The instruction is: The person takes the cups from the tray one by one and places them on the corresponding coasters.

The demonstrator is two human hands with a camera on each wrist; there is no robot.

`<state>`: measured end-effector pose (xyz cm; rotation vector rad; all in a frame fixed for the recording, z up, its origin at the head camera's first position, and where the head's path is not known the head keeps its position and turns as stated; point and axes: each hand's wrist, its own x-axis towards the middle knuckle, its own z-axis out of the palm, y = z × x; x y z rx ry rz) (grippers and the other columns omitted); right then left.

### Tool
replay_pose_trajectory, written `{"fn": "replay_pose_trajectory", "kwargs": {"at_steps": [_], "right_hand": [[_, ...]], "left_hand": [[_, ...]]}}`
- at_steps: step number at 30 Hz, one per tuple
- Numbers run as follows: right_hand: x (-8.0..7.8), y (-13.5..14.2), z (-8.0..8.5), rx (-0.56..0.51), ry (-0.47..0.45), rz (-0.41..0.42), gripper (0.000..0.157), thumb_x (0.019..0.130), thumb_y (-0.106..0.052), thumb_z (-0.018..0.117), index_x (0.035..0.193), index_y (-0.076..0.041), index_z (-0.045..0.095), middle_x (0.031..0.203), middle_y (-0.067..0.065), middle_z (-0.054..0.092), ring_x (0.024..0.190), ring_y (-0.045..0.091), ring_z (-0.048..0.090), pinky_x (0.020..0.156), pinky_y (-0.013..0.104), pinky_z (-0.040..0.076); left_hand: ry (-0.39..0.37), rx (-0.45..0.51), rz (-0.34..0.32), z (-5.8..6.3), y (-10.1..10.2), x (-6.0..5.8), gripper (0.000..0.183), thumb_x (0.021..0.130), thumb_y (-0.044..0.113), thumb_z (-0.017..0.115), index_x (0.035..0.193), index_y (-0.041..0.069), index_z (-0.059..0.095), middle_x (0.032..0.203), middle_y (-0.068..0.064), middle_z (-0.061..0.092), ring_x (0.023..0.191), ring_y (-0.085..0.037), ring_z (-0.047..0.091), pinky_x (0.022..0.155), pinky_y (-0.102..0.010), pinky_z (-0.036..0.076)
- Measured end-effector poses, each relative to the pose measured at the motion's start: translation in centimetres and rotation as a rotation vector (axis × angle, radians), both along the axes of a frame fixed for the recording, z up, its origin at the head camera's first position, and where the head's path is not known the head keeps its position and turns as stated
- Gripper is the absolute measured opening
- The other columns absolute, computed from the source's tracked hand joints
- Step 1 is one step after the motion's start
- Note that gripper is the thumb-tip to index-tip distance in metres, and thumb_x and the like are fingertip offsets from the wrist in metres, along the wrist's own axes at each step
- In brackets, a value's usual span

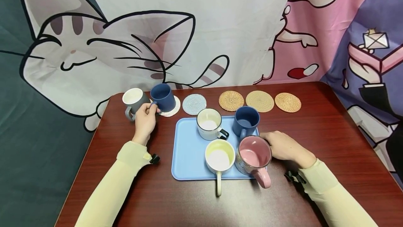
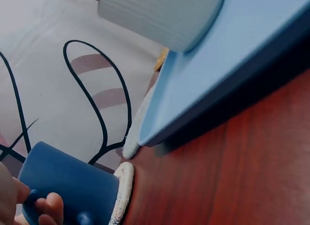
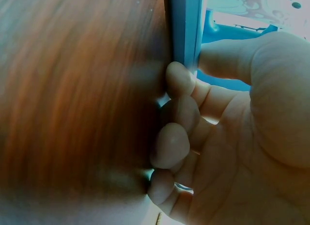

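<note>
At the back left, my left hand (image 1: pixel 145 120) pinches the handle of a dark blue mug (image 1: pixel 163 97), which stands on a white round coaster (image 1: pixel 177 105). The left wrist view shows fingertips curled through that handle, the mug's base (image 2: pixel 109 196) on the coaster. A grey mug with a white inside (image 1: pixel 133 98) stands just left of it. My right hand (image 1: pixel 281 145) grips the right rim of a light blue tray (image 1: pixel 189 157), thumb and forefinger on its edge (image 3: pixel 186 31). On the tray are a cream mug (image 1: pixel 206 129), another blue mug (image 1: pixel 244 120), a yellow-lined cup (image 1: pixel 219 157) and a pink mug (image 1: pixel 253 153).
Along the back of the wooden table (image 1: pixel 176 202) lie a pale blue coaster (image 1: pixel 194 104) and three woven tan coasters (image 1: pixel 259 101). A printed cloth (image 1: pixel 204 31) hangs directly behind. Handles of the yellow-lined cup and pink mug stick out past the tray's front edge.
</note>
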<state>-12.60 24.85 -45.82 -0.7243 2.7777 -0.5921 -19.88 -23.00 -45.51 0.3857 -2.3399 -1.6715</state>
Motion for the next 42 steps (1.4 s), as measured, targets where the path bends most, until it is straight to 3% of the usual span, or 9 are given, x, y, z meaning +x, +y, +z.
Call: {"fn": "replay_pose_trajectory", "kwargs": {"at_steps": [7,12,15,20,27,36,42], "right_hand": [[0.0,0.0,-0.1,0.003,0.001,0.000,0.006,0.092,-0.029,0.074,0.091,-0.031,0.068,0.084,-0.013,0.070,0.080,0.010,0.066,0.077,0.041,0.057],[0.0,0.0,-0.1,0.002,0.004,0.000,0.007,0.091,-0.029,0.074,0.089,-0.032,0.068,0.083,-0.013,0.069,0.079,0.010,0.066,0.076,0.040,0.056],[0.0,0.1,-0.1,0.000,0.004,0.002,0.008,0.091,-0.029,0.074,0.090,-0.032,0.068,0.083,-0.013,0.069,0.080,0.010,0.066,0.076,0.040,0.056],[0.0,0.1,-0.1,-0.002,-0.004,-0.001,0.007,0.091,-0.030,0.074,0.091,-0.032,0.068,0.084,-0.013,0.069,0.080,0.009,0.066,0.077,0.040,0.056],[0.0,0.1,0.0,0.003,-0.010,-0.004,0.008,0.092,-0.030,0.074,0.089,-0.032,0.067,0.083,-0.013,0.068,0.079,0.009,0.064,0.075,0.039,0.055],[0.0,0.1,-0.1,0.003,-0.006,-0.004,0.008,0.092,-0.029,0.074,0.090,-0.032,0.067,0.083,-0.013,0.069,0.079,0.009,0.065,0.076,0.039,0.056],[-0.1,0.2,-0.3,0.001,0.000,0.002,0.007,0.092,-0.029,0.074,0.090,-0.032,0.068,0.083,-0.014,0.068,0.079,0.008,0.065,0.076,0.039,0.056]], "left_hand": [[-0.006,-0.096,-0.001,0.7,0.0,1.1,0.032,0.105,0.023,0.057,0.130,0.003,0.058,0.111,-0.011,0.063,0.076,-0.006,0.052,0.068,-0.018,0.041],[0.019,-0.108,0.017,1.4,-0.1,2.0,0.033,0.104,0.021,0.058,0.134,0.006,0.057,0.122,-0.011,0.061,0.071,-0.004,0.051,0.064,-0.018,0.040],[0.059,-0.099,0.023,1.9,0.2,2.9,0.030,0.103,0.019,0.060,0.130,0.006,0.058,0.112,-0.006,0.061,0.069,-0.005,0.051,0.061,-0.018,0.040],[0.101,-0.035,-0.035,2.4,1.0,4.2,0.026,0.103,0.016,0.060,0.124,0.002,0.058,0.083,-0.001,0.054,0.067,-0.007,0.048,0.060,-0.020,0.038],[0.088,0.010,-0.111,2.5,2.3,5.7,0.022,0.103,0.014,0.060,0.121,0.000,0.061,0.092,-0.001,0.058,0.069,-0.014,0.053,0.061,-0.018,0.043],[0.057,0.067,-0.201,2.3,4.0,7.7,0.017,0.102,0.008,0.061,0.116,-0.001,0.063,0.080,-0.005,0.057,0.064,-0.025,0.053,0.058,-0.020,0.044],[0.032,0.095,-0.273,1.8,5.0,9.3,0.015,0.102,0.006,0.061,0.114,-0.003,0.063,0.081,-0.012,0.057,0.062,-0.022,0.052,0.058,-0.022,0.045]]}}
